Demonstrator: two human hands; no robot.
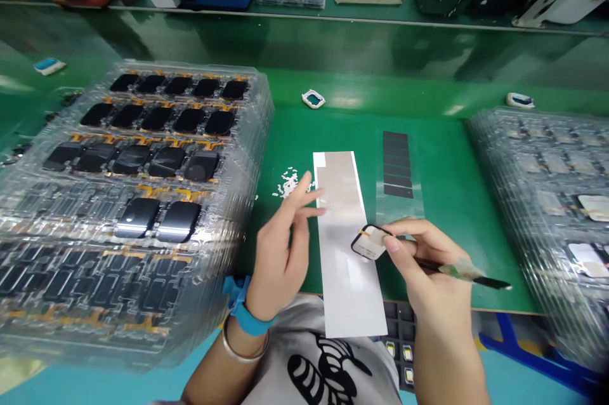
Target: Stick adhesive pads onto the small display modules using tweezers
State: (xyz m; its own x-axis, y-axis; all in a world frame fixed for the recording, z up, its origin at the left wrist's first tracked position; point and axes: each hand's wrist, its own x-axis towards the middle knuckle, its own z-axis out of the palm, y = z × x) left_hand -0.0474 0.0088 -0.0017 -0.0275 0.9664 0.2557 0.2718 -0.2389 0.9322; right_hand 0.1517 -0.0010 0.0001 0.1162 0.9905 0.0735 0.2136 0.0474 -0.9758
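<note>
My left hand (285, 240), in a blue wristband and a metal bangle, is open with its fingers apart and holds nothing. Its fingertips are over the left edge of a long white sheet (354, 303), beside a pile of small white pieces (288, 183). My right hand (419, 259) is closed, pinching by its edge a small display panel (370, 244) with a black rim and a pale back. The panel is tilted above the sheet. A slender dark tool (464, 273), perhaps tweezers, also lies across the right hand, pointing right.
Stacked clear trays (143, 183) of dark display panels stand on the left. More clear trays (552, 202) rise at the right. A clear sheet with dark strips (397, 164) lies right of the white sheet. A small white-framed part (313, 99) sits behind. A shelf (295, 16) runs across the back.
</note>
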